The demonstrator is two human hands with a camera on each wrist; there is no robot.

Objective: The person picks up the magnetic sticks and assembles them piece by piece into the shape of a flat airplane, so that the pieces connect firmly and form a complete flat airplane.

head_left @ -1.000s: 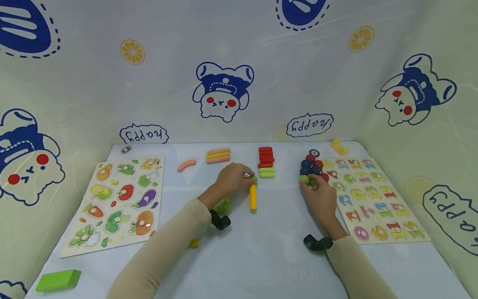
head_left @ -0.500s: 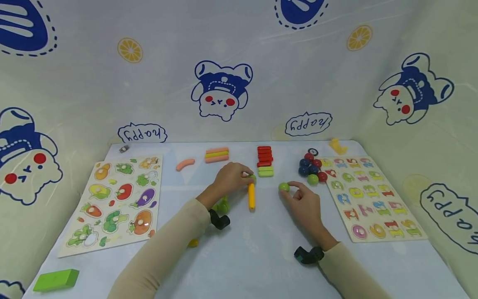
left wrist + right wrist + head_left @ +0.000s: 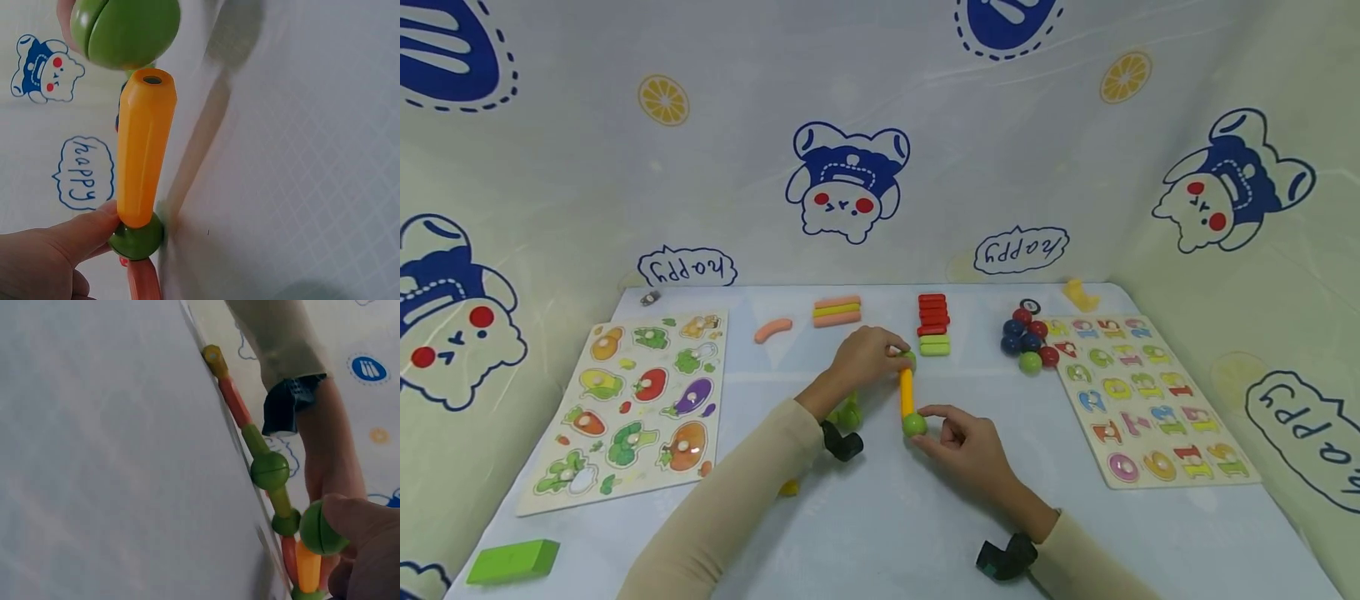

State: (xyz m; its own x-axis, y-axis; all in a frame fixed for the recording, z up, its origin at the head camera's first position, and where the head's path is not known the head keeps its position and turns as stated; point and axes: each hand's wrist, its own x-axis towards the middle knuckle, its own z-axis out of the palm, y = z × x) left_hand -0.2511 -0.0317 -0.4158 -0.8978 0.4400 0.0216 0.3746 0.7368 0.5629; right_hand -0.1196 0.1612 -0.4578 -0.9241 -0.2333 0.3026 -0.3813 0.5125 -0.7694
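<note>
My left hand (image 3: 867, 357) grips a green ball (image 3: 139, 240) at the far end of a yellow rod (image 3: 906, 392). The rod sticks out toward me, and the hole in its near end shows in the left wrist view. Between thumb and fingertips my right hand (image 3: 968, 443) pinches a second green ball (image 3: 913, 425), right at that near end. Whether ball and rod touch I cannot tell. Partly under the left forearm lies a row of joined pieces, with green balls (image 3: 270, 470), a red rod (image 3: 234, 402) and a yellow end piece (image 3: 788, 488).
Red and light green rods (image 3: 933, 321) lie at the back, beside pink and yellow rods (image 3: 837, 312) and a curved pink piece (image 3: 772, 330). Blue, red and green balls (image 3: 1030, 342) cluster at right. Puzzle boards (image 3: 617, 492) (image 3: 1221, 446) flank both sides; a green block (image 3: 512, 562) sits front left.
My right hand took a green ball from the cluster at right and carried it left and nearer, to the yellow rod's near end. The left hand stays in place.
</note>
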